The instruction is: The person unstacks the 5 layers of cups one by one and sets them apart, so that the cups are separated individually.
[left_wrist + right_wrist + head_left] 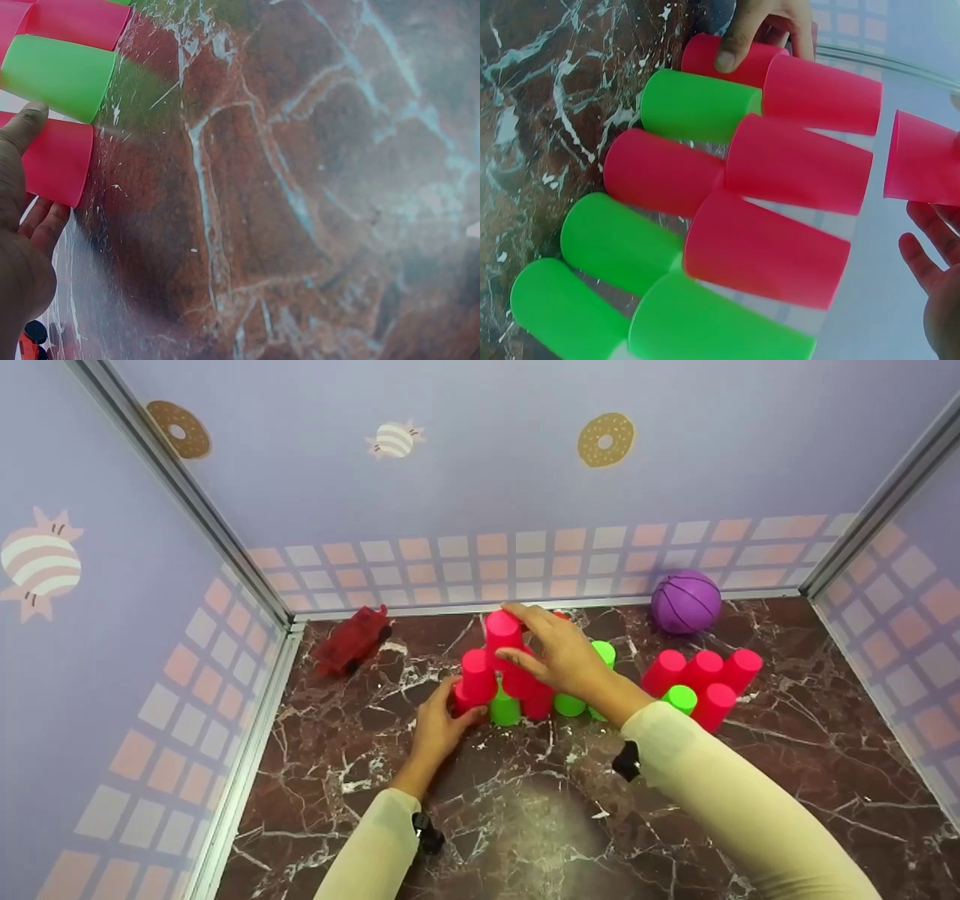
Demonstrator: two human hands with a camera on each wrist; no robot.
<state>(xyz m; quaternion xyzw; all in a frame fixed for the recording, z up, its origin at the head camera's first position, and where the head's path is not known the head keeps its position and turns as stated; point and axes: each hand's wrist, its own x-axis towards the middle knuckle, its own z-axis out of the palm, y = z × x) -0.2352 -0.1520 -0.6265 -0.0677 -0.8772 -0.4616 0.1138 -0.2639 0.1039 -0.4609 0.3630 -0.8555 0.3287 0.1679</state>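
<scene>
Pink and green cups stand upside down in two stacked rows. The lower row has a pink end cup (60,161), a green cup (60,75), a pink cup (664,172) and two more green ones. Above sit three pink cups (799,165) and a green cup (720,322). My left hand (439,727) grips the lower row's left end cup between thumb and fingers. With my right hand (562,652) I hold another pink cup (502,630) above the second row; the right wrist view shows a gap beneath it. My right hand partly hides the stack in the head view.
To the right stands a group of pink cups (705,671) with a green cup (679,699) at its front. A purple ball (686,601) lies by the back wall. A red toy (352,641) with dark wheel-like parts lies at back left. Patterned walls (487,472) enclose the marbled surface (480,825).
</scene>
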